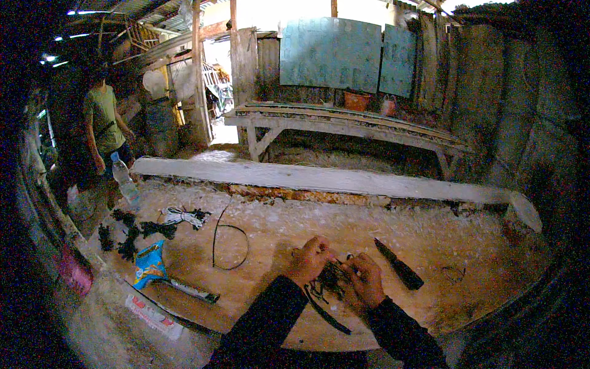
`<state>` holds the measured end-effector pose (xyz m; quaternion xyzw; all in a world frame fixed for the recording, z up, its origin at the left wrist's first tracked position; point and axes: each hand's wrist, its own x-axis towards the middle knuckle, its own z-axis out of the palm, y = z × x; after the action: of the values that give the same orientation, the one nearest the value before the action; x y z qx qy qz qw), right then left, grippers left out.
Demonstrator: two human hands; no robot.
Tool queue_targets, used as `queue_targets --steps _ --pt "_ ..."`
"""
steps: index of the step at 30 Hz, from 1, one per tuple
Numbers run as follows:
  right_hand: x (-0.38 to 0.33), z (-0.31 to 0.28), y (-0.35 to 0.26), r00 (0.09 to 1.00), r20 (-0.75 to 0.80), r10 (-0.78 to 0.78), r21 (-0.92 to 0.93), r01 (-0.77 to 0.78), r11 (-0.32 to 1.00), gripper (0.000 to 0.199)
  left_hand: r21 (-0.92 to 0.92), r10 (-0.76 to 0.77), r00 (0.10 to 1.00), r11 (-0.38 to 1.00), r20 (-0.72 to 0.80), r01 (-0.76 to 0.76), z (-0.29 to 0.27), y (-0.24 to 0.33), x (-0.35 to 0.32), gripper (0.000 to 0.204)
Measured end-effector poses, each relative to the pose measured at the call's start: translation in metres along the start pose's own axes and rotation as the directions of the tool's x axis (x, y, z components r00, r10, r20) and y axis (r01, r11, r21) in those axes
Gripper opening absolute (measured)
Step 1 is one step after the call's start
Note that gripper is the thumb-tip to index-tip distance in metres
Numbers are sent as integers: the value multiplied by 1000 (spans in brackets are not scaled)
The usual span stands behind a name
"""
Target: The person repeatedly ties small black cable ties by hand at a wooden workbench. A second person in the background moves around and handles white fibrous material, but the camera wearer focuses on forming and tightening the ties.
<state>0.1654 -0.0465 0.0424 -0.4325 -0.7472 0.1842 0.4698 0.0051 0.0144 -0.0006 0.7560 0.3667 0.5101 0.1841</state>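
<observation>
My left hand (310, 261) and my right hand (365, 280) meet low over the wooden tabletop (276, 224), both with fingers closed. Between them is a bundle of dark, thin cords (330, 280), pinched at its upper end, with loose strands hanging below. What exactly each fingertip grips is too small to make out. A curved dark strip (329, 313) lies just under the bundle, between my forearms. To the right of my right hand rests a dark, pointed, knife-shaped object (401, 265). A thin black cord (232, 249) forms a loop left of my left hand.
Black cord bundles (128, 235) and a white-and-black one (183, 216) lie at the left, near a blue snack packet (150, 264) and a clear bottle (124, 178). A pale beam (307, 177) runs along the far edge. Beyond stands a bench (350, 120); a person (106, 120) is far left.
</observation>
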Motion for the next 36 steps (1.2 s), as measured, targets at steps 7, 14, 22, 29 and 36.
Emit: queue_targets --steps 7,14,22,29,36 --pt "-2 4 15 999 -43 -21 37 23 999 7 98 233 973 968 3 -232 -6 6 2 21" --pt "-3 12 16 918 62 391 652 -334 681 5 -325 -152 983 929 100 177 -3 12 -1 23" --pt "-4 12 10 940 119 321 723 -304 621 10 -374 -231 966 891 112 257 2 7 -3 19" --pt "-9 14 6 874 225 430 659 -462 594 10 -499 -325 928 782 183 373 4 7 -3 21" --pt "-8 14 16 912 271 308 563 -410 718 8 -472 -290 939 812 184 343 6 6 -4 22"
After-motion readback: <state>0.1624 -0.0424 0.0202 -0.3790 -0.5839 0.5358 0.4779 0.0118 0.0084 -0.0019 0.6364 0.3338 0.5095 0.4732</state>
